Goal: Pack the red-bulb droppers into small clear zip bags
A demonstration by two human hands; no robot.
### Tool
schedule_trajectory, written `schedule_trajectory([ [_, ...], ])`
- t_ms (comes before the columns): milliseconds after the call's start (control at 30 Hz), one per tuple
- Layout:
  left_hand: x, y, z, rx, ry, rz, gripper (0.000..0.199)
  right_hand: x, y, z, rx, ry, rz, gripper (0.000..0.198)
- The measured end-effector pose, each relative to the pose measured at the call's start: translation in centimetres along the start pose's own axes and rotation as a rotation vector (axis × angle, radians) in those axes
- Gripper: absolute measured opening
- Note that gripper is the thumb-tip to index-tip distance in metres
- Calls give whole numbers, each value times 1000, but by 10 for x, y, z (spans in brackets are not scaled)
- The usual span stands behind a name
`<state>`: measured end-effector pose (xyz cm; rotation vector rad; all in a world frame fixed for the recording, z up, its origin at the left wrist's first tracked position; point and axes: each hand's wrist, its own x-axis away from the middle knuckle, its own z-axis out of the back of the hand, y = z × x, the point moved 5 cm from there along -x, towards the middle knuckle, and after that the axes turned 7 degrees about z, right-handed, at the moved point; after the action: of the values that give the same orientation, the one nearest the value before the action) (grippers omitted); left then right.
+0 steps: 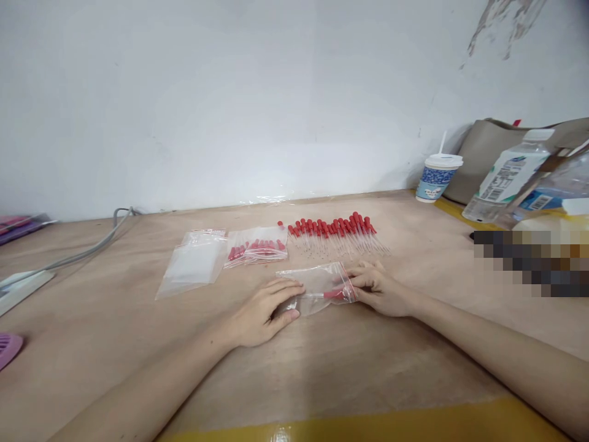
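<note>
A clear zip-lock bag [317, 277] lies in front of me, with a dropper pipette [334, 294] inside, its red rubber bulb toward the zip end on the right. My left hand [271, 307] holds the bag's left end, fingers on top and thumb at the near edge. At the zip end, the closed fingers of my right hand [375, 286] pinch the bag; their tips are partly hidden. Just beyond, several glass droppers with red bulbs [338, 227] lie in a row. Filled bags of red-bulbed droppers [257, 248] are stacked left of that row.
Flat clear bags [193, 261] lie farther left on the wooden table [115, 319]. A grey cable [92, 250] runs to a white strip [27, 291]. At the right stand a lidded paper cup [435, 178], a plastic bottle [506, 175] and a grey bag [473, 147]. The wall closes the back.
</note>
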<state>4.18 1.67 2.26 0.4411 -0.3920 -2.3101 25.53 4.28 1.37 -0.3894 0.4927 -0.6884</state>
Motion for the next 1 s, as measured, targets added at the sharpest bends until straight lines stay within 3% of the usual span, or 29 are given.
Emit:
schedule_trajectory([
  [133, 0, -3, -3, -1, 2, 7, 37, 6, -7, 4, 1, -78, 29, 38],
  [433, 0, -7, -3, -33, -59, 8, 37, 8, -14, 2, 361, -2, 307, 26],
  [567, 0, -9, -5, -95, -67, 44, 38, 10, -15, 5, 379, -13, 379, 29],
  [667, 1, -8, -4, -105, -45, 55, 38, 9, -10, 7, 252, -16, 290, 27],
  [767, 1, -6, -3, -95, -26, 65, 40, 1, 6, 16, 130, 115, 100, 28],
  [900, 0, -6, -4, -101, -36, 60, 36, -23, 31, 34, 270, 380, -174, 26],
  [1000, 0, -7, -5, -109, -40, 62, 35, -51, 42, 38, 402, 426, -321, 19],
])
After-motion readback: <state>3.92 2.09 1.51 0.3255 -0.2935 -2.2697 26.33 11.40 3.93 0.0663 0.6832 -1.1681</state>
